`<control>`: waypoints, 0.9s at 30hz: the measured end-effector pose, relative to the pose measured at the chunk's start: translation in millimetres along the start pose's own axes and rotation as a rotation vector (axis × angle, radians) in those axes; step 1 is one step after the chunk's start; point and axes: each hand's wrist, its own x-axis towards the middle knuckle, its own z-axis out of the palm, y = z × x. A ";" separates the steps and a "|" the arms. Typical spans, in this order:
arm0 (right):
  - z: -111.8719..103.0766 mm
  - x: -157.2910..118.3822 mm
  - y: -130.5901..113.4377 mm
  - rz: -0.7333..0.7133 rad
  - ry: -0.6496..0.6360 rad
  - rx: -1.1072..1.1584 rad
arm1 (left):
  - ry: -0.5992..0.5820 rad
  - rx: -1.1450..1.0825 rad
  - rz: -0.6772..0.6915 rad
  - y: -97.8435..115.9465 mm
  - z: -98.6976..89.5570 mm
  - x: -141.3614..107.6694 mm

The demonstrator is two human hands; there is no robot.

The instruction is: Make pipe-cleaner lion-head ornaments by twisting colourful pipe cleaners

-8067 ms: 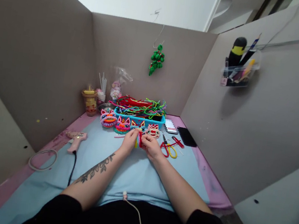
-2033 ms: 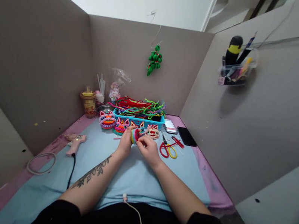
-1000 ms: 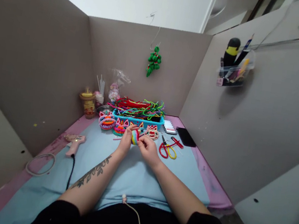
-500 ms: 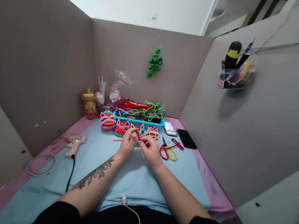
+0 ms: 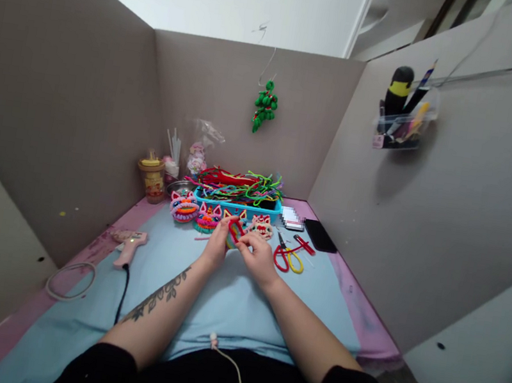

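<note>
Between my hands is a small multicoloured fuzzy piece (image 5: 234,233) with a red edge and blue-green and yellow parts. My left hand (image 5: 217,242) grips it from the left, thumb and fingers closed on it. At its right lower edge, the fingertips of my right hand (image 5: 256,256) pinch it. Just behind the hands stand several colourful fuzzy animal heads, among them a purple and orange one (image 5: 184,207), a pink-eared one (image 5: 208,218) and a white and red one (image 5: 261,226). The nearest tool on the right is a pair of red and yellow scissors (image 5: 288,258).
A blue tray (image 5: 239,205) of pipe cleaners stands at the back. A pink glue gun (image 5: 130,249) with a black cord lies left, near a jar (image 5: 152,180). On the right are a black phone (image 5: 321,236) and red-handled tool (image 5: 304,245). Green ornament (image 5: 265,107) hangs behind.
The fuzzy piece has turned so that more of its red edge and coloured inside shows. My left hand has shifted slightly left and down; my right hand stays at the piece.
</note>
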 end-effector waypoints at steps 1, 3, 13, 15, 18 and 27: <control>0.6 -0.9 0.4 -0.034 -0.013 -0.028 | 0.015 0.033 0.017 0.2 -0.3 0.2; 1.4 -2.4 0.0 -0.062 -0.006 -0.056 | 0.044 0.127 0.091 1.7 -1.4 -0.2; 5.4 -2.5 -8.2 -0.016 0.111 -0.027 | -0.004 0.293 0.241 7.8 4.5 -12.6; 4.7 -2.1 -9.0 -0.011 0.097 -0.009 | 0.011 0.235 0.222 6.8 5.6 -11.4; 1.4 -0.1 -8.9 0.022 0.079 0.050 | -0.003 -0.002 0.044 5.8 5.8 -6.8; -0.3 2.5 2.4 0.157 0.082 0.163 | -0.009 -0.244 -0.176 8.0 4.6 -2.0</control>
